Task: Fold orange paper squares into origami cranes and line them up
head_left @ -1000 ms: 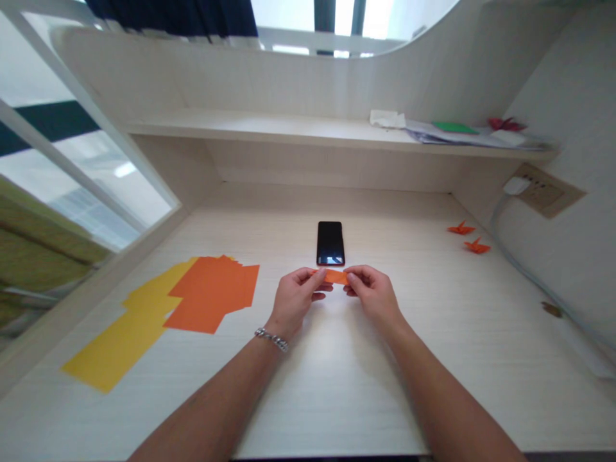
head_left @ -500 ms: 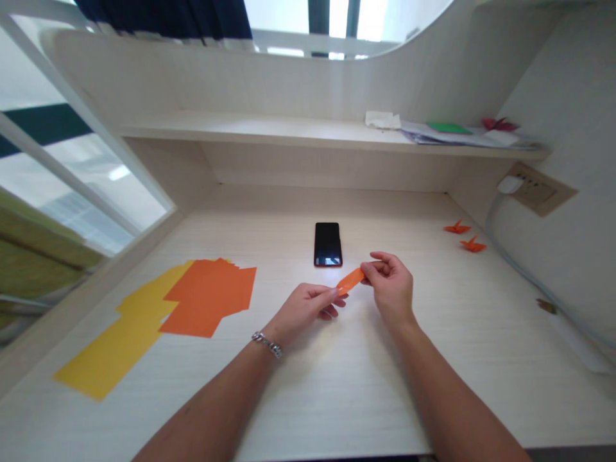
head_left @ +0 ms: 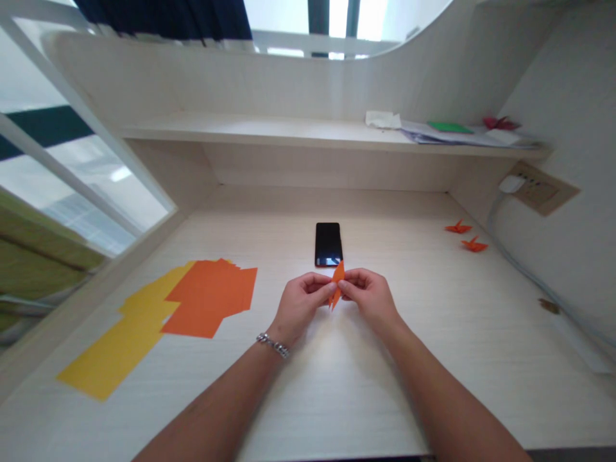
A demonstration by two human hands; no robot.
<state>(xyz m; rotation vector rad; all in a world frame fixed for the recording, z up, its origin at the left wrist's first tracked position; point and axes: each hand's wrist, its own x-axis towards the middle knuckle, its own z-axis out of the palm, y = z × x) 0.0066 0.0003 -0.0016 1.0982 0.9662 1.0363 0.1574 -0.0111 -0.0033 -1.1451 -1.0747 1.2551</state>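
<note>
Between my two hands is a folded piece of orange origami paper [head_left: 339, 272], narrow and pointed, standing nearly upright with its tips toward and away from me. My left hand [head_left: 304, 298] pinches its left side between thumb and fingers. From the right, my right hand [head_left: 369, 294] pinches it the same way. The fingertips hide the middle of the folds. Just beyond the paper, a black phone [head_left: 328, 244] lies flat on the desk.
Orange sheets [head_left: 212, 295] overlap yellow sheets [head_left: 113, 350] on the left of the desk. Two folded orange cranes [head_left: 474, 244] sit at the right, near a grey cable [head_left: 514, 262] running from a wall socket [head_left: 543, 188]. Papers [head_left: 433, 135] lie on the shelf [head_left: 264, 128].
The folded orange paper has turned from slanting sideways to pointing away from me. My hands have come closer together, the right one moving left, and both now pinch its middle.
</note>
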